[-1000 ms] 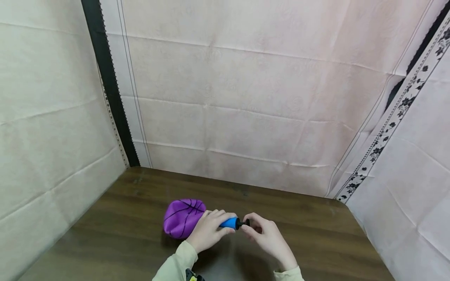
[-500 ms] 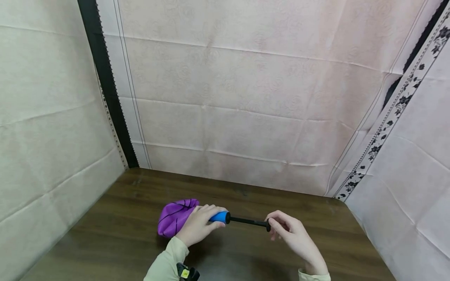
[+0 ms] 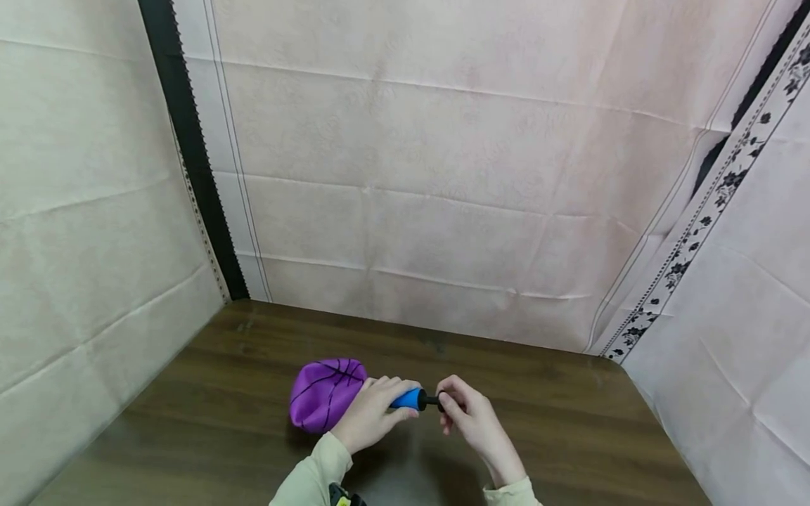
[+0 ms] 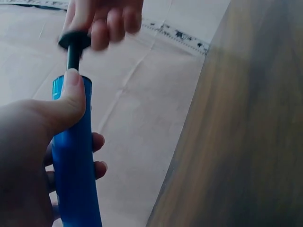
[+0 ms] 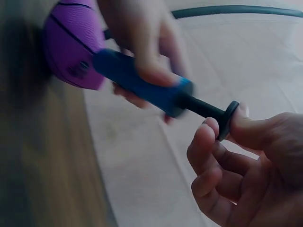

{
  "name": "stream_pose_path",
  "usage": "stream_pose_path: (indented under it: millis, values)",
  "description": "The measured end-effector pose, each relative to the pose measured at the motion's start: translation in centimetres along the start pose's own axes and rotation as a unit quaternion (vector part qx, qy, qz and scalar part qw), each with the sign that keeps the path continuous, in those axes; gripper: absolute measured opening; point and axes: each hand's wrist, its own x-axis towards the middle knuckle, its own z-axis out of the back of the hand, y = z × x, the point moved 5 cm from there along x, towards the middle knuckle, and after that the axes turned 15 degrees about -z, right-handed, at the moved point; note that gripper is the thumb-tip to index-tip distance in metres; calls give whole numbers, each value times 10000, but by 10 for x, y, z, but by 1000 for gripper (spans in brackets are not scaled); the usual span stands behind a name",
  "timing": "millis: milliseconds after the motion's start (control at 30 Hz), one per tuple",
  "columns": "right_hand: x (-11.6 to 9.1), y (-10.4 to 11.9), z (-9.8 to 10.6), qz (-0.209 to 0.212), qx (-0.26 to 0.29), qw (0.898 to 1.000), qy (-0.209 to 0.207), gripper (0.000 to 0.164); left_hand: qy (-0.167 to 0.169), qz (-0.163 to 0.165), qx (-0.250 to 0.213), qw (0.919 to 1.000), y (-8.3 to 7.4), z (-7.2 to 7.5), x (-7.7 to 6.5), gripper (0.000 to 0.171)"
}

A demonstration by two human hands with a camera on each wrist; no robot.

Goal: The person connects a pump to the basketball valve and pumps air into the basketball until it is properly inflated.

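Observation:
A blue hand pump (image 3: 407,399) with a black plunger lies across my left hand (image 3: 375,414), whose fingers and thumb wrap its barrel. My right hand (image 3: 471,422) pinches the round black plunger end (image 5: 228,120) between thumb and fingers. Only a short length of the plunger rod (image 4: 74,56) shows outside the barrel. To the left of the pump, a purple ball (image 3: 325,397) with black lines looks dented and soft. The pump's far end points toward the ball; my left hand hides the join in the head view.
Everything is above a brown wood-grain table (image 3: 569,400). Pale creased cloth (image 3: 443,176) hangs behind it and on both sides, with a black strip (image 3: 199,140) at the back left corner.
Half a second ago the plunger was drawn far out to the right; now my right hand has pushed it back in. The ball and left hand have shifted slightly right.

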Motion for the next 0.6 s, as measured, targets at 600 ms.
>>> stream_pose_path:
  millis: [600]
  values:
    - [-19, 0, 42, 223, 1043, 9943, 77, 25, -377, 54, -10, 9993, 16, 16, -6, 37]
